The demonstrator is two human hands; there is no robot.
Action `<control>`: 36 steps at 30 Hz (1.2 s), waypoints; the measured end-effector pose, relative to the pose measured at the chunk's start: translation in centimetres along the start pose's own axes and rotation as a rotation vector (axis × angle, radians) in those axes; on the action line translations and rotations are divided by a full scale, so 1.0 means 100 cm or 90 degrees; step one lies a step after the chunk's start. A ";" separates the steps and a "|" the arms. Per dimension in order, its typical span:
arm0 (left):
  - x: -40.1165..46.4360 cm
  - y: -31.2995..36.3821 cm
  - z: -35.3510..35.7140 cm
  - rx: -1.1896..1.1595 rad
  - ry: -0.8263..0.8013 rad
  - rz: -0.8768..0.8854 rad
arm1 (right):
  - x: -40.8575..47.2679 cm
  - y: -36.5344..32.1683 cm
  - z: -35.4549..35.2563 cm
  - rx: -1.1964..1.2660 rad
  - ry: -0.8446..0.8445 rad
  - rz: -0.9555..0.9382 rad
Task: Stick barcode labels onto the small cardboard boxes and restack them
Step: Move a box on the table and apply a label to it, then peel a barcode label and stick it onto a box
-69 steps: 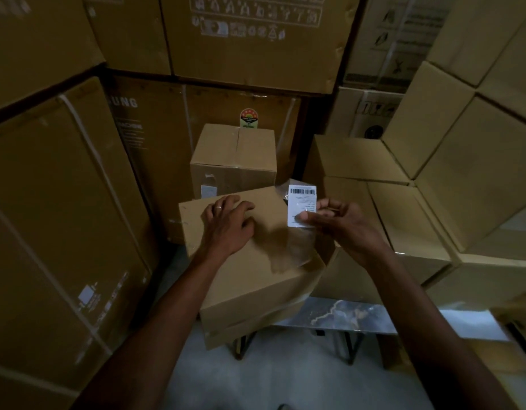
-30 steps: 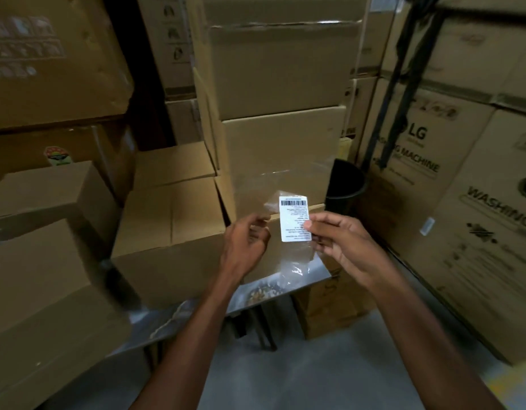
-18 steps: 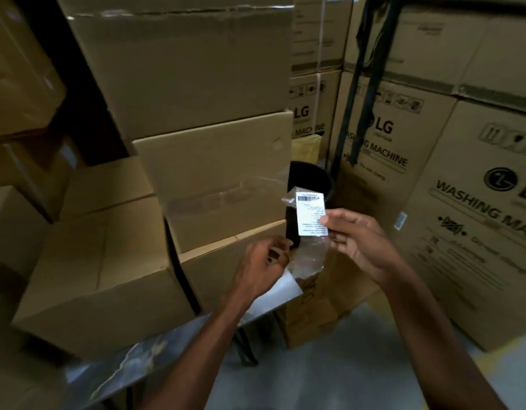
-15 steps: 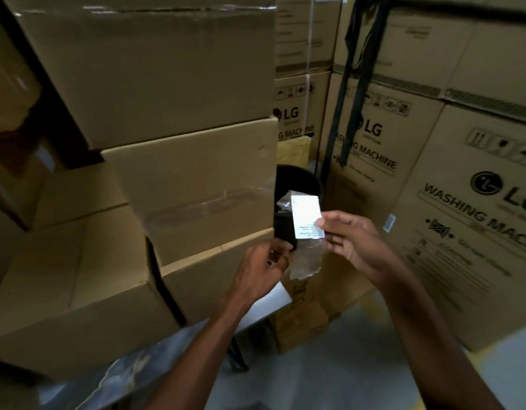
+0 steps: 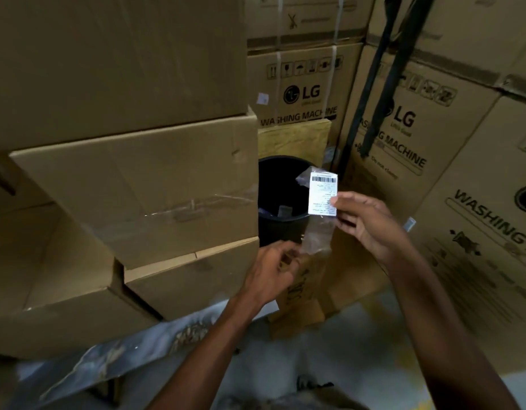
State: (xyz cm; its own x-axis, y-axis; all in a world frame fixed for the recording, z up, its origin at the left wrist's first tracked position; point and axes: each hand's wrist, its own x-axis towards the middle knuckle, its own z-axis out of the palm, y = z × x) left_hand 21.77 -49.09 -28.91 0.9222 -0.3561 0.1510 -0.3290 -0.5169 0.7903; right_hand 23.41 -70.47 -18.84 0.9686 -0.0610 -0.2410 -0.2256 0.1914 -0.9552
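Over the black bin (image 5: 281,199), between the stacked cartons, we hold the barcode label (image 5: 323,194) up in front of us. Our right hand (image 5: 366,223) pinches its right edge between thumb and fingertips, and a clear backing strip (image 5: 316,239) hangs down from it. Our left hand (image 5: 273,269) sits just below, fingers curled toward the strip's lower end; whether it actually grips the film, we cannot tell through the blur.

The risks, as we judge them: the film looks limp, so a peel could let the sticky face fold onto itself or catch on our fingers. Pull crookedly and the label may tear or crease across the barcode. The backing could also miss the bin and land on the floor (image 5: 329,350).

The label is well clear of any carton face, with the small cardboard boxes (image 5: 155,190) stacked on the table (image 5: 114,359) to our left, untouched by either hand.
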 end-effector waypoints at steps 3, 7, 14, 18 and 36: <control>0.005 0.004 0.004 -0.016 0.030 -0.055 | 0.039 -0.014 0.004 -0.030 0.011 0.012; 0.013 0.009 0.012 -0.033 0.089 -0.115 | 0.088 -0.024 0.016 -0.081 -0.001 -0.012; 0.012 0.015 0.024 -0.022 0.171 -0.200 | 0.165 -0.009 0.030 -0.208 -0.045 -0.090; 0.012 0.019 0.024 -0.012 0.209 -0.243 | 0.190 0.004 0.028 -0.266 -0.076 -0.096; -0.019 0.027 0.014 0.017 0.347 -0.336 | 0.079 -0.020 0.042 -0.059 -0.449 0.022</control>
State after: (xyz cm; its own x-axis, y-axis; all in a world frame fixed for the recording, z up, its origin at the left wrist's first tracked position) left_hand 18.85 -50.91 -27.90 0.9264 0.3750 0.0343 0.1855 -0.5338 0.8250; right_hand 31.99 -67.23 -18.14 0.7909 0.5974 -0.1324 -0.2343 0.0958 -0.9674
